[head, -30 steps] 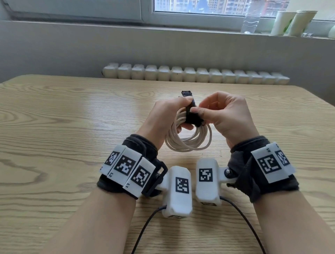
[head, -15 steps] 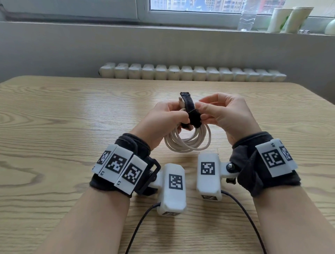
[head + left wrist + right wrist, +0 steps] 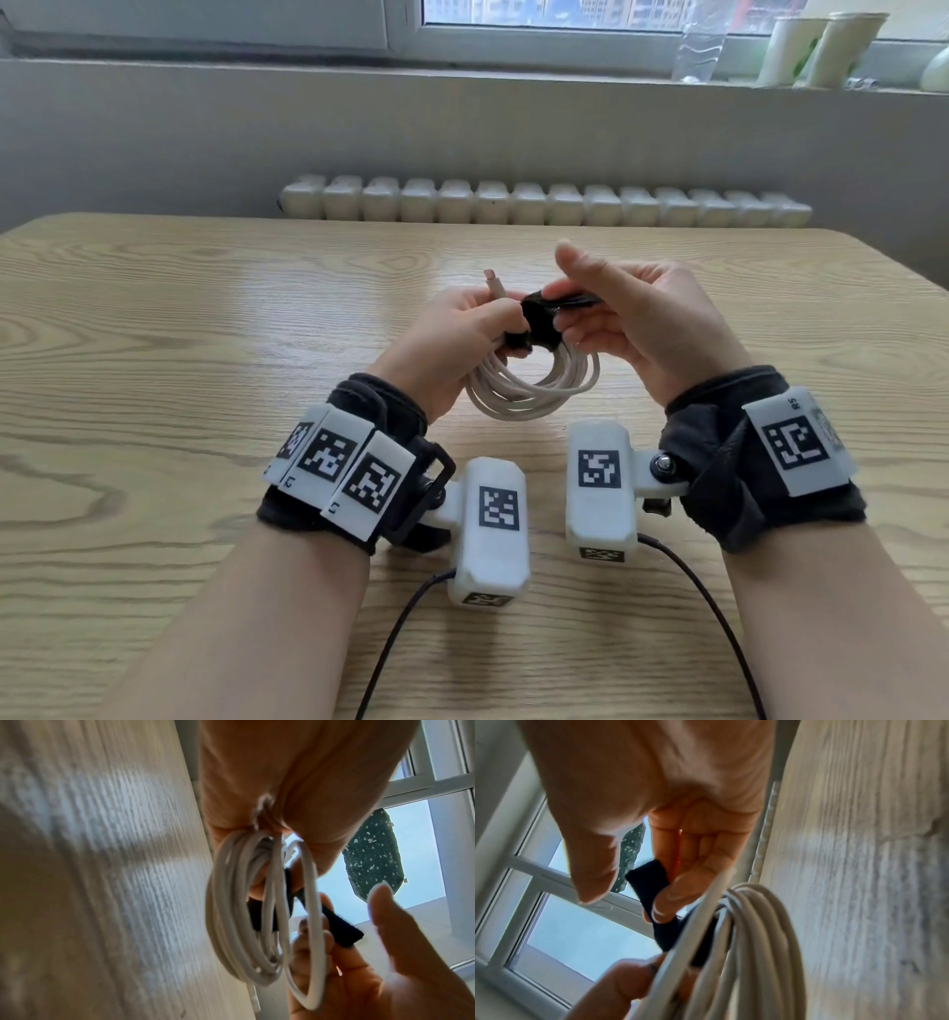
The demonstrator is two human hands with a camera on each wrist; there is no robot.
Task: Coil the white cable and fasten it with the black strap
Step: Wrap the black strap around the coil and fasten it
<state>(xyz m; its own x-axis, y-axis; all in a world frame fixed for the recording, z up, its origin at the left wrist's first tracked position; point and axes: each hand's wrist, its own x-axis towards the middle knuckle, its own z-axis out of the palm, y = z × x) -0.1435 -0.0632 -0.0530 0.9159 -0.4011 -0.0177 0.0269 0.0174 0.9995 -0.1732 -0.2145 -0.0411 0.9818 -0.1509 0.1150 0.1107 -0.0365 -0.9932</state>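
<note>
The white cable [image 3: 534, 393] is wound into a coil that hangs above the wooden table [image 3: 205, 360]. My left hand [image 3: 506, 329] grips its top, and the cable's plug end [image 3: 494, 282] sticks up behind the fingers. The black strap [image 3: 544, 321] wraps the coil's top between both hands. My right hand [image 3: 570, 313] pinches the strap's free end, pulled out to the right, with one finger raised. The left wrist view shows the coil [image 3: 246, 923] and the strap end [image 3: 342, 931] in the right hand's fingers. In the right wrist view a fingertip curls over the strap [image 3: 652, 878] beside the coil [image 3: 757, 943].
A white radiator [image 3: 544, 203] runs behind the table's far edge. A clear bottle [image 3: 698, 46] and pale cups [image 3: 821, 46] stand on the window sill. Black wires [image 3: 395, 642] trail from the wrist cameras toward me over the table.
The strap's free end stood upright between the hands; my right hand has now pulled it over to the right. The plug end has come into view above my left hand.
</note>
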